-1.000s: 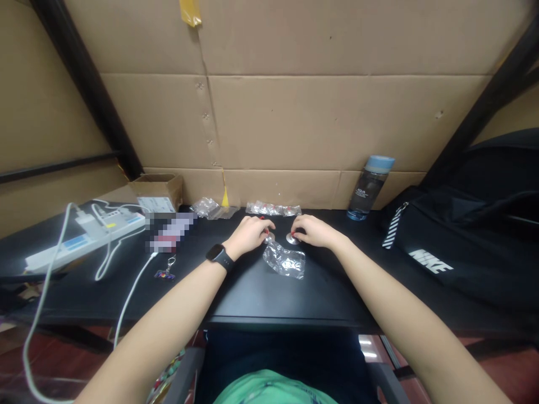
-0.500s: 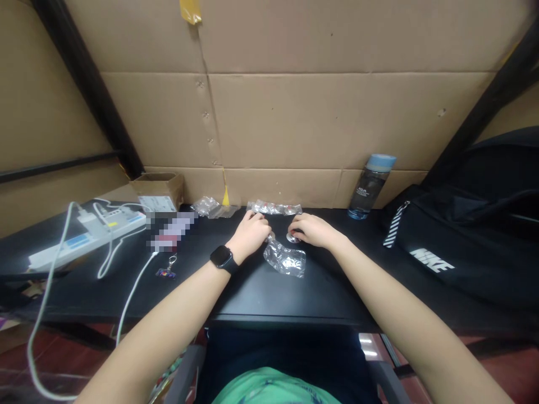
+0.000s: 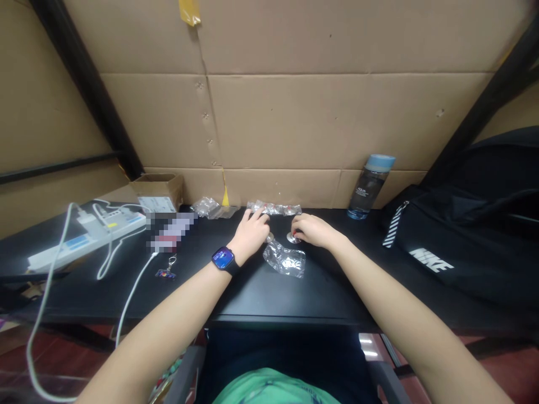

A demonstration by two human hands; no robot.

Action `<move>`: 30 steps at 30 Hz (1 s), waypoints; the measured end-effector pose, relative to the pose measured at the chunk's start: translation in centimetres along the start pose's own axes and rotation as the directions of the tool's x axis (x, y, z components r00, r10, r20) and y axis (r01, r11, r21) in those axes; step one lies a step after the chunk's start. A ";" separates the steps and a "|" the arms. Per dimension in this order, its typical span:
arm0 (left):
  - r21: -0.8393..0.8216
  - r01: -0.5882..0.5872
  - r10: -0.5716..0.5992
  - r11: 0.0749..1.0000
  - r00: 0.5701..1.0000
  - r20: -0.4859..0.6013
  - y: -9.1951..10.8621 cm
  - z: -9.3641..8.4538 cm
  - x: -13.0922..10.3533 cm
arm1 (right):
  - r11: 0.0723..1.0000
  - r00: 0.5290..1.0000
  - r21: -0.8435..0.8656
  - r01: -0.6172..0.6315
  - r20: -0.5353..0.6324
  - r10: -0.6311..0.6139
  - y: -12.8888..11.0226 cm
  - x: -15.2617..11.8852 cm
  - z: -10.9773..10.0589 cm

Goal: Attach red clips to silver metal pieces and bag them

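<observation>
My left hand [image 3: 251,232], wearing a smartwatch [image 3: 223,258], rests over the table with its fingers stretched out and apart. Beside its thumb lies a small shiny round piece [image 3: 270,238], partly covered by the hand. My right hand [image 3: 315,230] has its fingers curled down and closed on a small silver disc [image 3: 291,238] with a bit of red on top; the fingers hide part of it. Between and just in front of both hands, a crumpled clear plastic bag [image 3: 286,259] lies flat. Behind the fingers is a row of small clear packets [image 3: 275,209] with red bits inside.
More clear wrappers [image 3: 210,207] and a small cardboard box [image 3: 160,188] stand against the cardboard wall. At left are a white power strip [image 3: 84,240], cables and a keychain [image 3: 165,273]. A water bottle [image 3: 368,188] and a black bag [image 3: 467,241] stand at right.
My left hand's fingers have lifted and spread slightly, and the watch screen has lit up. My right hand stays at the disc, with its fingertips shifted a little.
</observation>
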State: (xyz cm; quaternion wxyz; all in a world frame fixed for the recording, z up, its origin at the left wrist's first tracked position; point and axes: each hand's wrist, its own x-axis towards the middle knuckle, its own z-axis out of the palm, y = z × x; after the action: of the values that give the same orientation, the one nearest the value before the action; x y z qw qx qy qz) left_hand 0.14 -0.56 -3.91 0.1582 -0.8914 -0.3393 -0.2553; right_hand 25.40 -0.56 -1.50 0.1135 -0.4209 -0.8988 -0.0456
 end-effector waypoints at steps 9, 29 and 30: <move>-0.005 0.215 -0.215 0.977 0.976 -0.046 0.9 -0.6 0.3 | 0.987 0.995 0.159 0.000 -0.096 0.015 1.0 0.1 0.6; -0.521 0.348 -0.441 0.779 0.896 -0.060 2.4 -1.9 1.4 | 0.733 0.843 0.669 0.123 -0.460 0.279 -4.0 1.1 -0.2; -0.495 0.348 -0.429 0.796 0.901 -0.058 2.7 -2.1 1.4 | 0.724 0.853 0.678 0.125 -0.446 0.270 -4.2 1.1 -0.2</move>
State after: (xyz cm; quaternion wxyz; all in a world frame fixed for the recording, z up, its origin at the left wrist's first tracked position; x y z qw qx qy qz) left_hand 2.17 -2.70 -1.71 -0.0921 -0.7889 -0.4284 -0.4309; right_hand 21.57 -2.47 -0.94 0.4987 -0.3567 -0.7684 0.1832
